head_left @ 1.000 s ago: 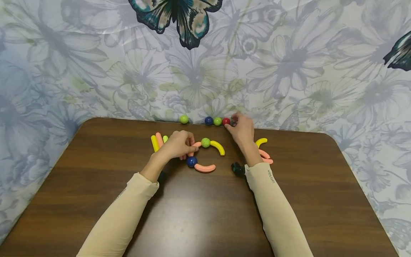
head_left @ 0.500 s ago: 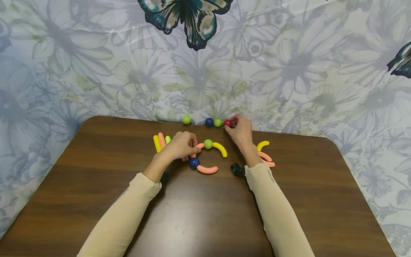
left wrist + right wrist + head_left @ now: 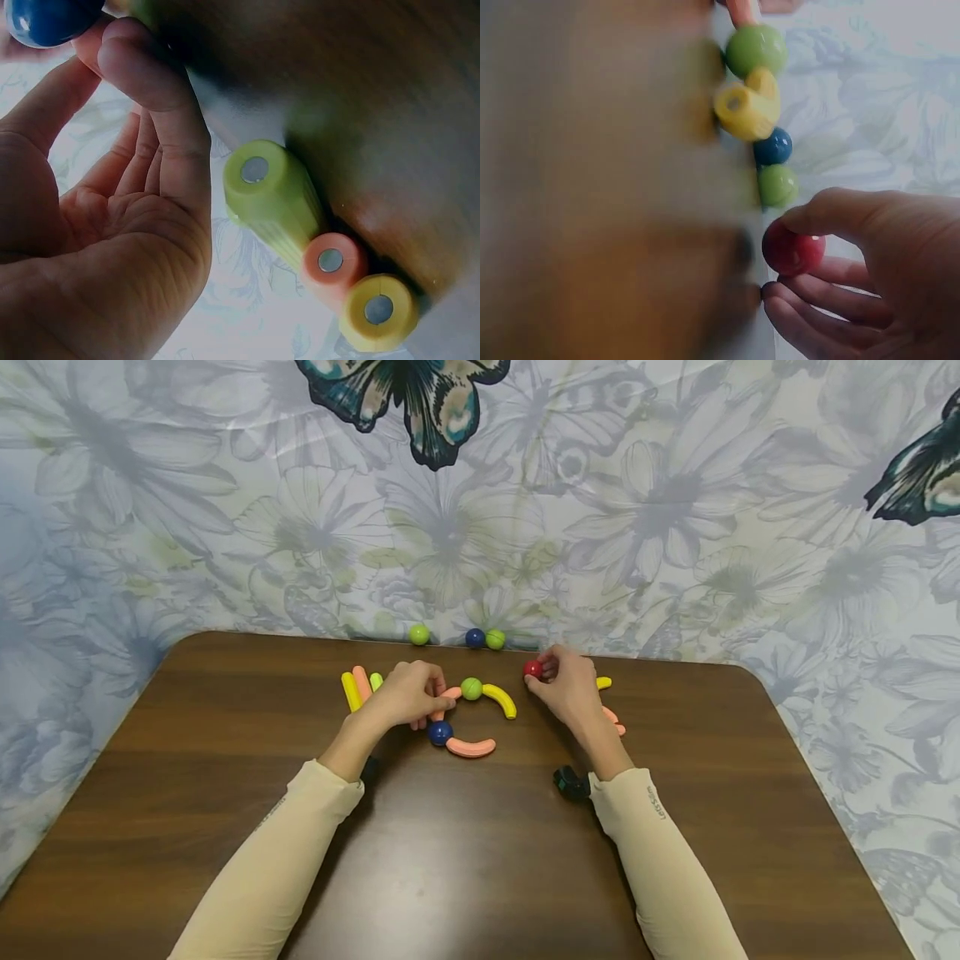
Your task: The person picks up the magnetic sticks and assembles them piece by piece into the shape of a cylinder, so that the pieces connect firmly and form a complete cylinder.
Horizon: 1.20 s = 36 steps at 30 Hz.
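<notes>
My right hand (image 3: 568, 689) pinches a red ball (image 3: 533, 668) between thumb and fingers, close over the table near its back edge; the right wrist view shows the red ball (image 3: 793, 247) at its fingertips. With the thumb and fingers of my left hand (image 3: 407, 695) I pinch a pink curved magnetic rod (image 3: 452, 692), mostly hidden by them. It belongs to an open ring of magnetic pieces: a green ball (image 3: 472, 688), a yellow curved rod (image 3: 500, 702), a blue ball (image 3: 440, 733) and a lower pink curved rod (image 3: 471, 748). The ring's gap faces right.
Along the table's back edge sit a lone green ball (image 3: 418, 634), a blue ball (image 3: 475, 638) and another green ball (image 3: 495, 639). Left of my left hand lie yellow (image 3: 379, 311), pink (image 3: 332, 262) and light green rods (image 3: 262, 187) with metal ends. More curved rods (image 3: 604, 682) lie behind my right wrist.
My right hand has drawn the red ball away from the row of balls at the back edge, toward me. My left hand keeps its pinch on the ring.
</notes>
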Available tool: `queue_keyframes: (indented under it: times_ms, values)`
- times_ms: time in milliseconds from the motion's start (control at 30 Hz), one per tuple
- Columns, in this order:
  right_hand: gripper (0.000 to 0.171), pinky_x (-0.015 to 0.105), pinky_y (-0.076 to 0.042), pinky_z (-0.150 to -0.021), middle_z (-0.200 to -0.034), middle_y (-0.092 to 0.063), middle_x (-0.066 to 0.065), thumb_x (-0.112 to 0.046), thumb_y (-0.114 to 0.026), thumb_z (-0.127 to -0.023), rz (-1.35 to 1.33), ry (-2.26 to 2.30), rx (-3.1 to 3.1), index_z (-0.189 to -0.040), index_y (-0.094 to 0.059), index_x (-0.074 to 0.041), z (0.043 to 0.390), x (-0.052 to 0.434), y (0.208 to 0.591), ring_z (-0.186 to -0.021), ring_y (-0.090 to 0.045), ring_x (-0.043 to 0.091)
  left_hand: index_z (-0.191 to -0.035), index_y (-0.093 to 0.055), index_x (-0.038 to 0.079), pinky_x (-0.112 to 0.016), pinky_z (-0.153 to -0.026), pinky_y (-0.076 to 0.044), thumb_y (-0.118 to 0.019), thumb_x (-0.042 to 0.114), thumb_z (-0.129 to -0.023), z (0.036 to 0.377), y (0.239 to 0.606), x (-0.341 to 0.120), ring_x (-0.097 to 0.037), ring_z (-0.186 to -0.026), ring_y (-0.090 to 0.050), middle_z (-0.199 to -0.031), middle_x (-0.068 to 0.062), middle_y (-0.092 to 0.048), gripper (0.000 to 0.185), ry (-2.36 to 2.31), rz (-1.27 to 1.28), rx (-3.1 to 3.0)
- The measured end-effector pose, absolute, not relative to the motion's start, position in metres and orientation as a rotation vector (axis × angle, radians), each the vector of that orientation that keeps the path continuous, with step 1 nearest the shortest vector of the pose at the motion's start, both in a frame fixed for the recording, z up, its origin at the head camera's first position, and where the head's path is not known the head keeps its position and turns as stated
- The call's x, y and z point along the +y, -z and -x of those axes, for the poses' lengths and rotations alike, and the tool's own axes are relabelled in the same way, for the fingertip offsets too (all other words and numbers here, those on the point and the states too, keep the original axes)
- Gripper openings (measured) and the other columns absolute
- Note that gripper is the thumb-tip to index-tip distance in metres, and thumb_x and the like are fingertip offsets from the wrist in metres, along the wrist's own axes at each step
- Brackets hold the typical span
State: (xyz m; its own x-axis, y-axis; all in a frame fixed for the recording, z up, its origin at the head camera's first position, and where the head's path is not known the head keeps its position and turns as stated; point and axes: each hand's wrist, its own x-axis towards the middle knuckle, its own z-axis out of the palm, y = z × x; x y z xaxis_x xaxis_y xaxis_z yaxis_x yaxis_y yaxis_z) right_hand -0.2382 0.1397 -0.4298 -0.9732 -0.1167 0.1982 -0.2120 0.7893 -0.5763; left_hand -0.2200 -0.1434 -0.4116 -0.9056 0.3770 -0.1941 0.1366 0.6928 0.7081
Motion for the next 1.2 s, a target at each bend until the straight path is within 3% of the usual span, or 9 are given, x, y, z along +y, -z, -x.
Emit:
queue_keyframes:
  times_ms: [233,500,1200]
  values:
    - [0.029,0.037,-0.060,-0.081,-0.098,-0.074,0.006,-0.020,-0.086,-0.088,-0.398,-0.971,-2.856,-0.109,-0.070,-0.009,0.198,0.137,0.436,-0.086,-0.069,0.019,-0.091,-0.066,0.004,-0.032,-0.052,-0.058,-0.077,0.020,-0.098,0.218,0.417,-0.154,-0.018,-0.051,-0.068,-0.068,-0.006,-0.072,0.021,-1.069,-0.401,2.571]
    - [0.027,0.037,-0.061,-0.082,-0.098,-0.075,0.003,-0.016,-0.088,-0.086,-0.470,-1.070,-2.862,-0.107,-0.072,-0.010,0.162,0.142,0.434,-0.085,-0.069,0.017,-0.094,-0.065,0.003,-0.030,-0.050,-0.056,-0.077,0.021,-0.098,0.220,0.417,-0.148,-0.016,-0.050,-0.067,-0.066,-0.005,-0.071,0.022,-1.048,-0.433,2.575]
    - [0.036,0.038,-0.063,-0.086,-0.110,-0.077,0.006,-0.017,-0.089,-0.087,-0.584,-1.116,-2.768,-0.117,-0.072,-0.008,0.157,0.137,0.439,-0.093,-0.076,0.019,-0.093,-0.064,0.004,-0.026,-0.048,-0.053,-0.078,0.020,-0.097,0.219,0.412,-0.143,-0.016,-0.049,-0.066,-0.068,-0.006,-0.071,0.022,-1.025,-0.458,2.577]
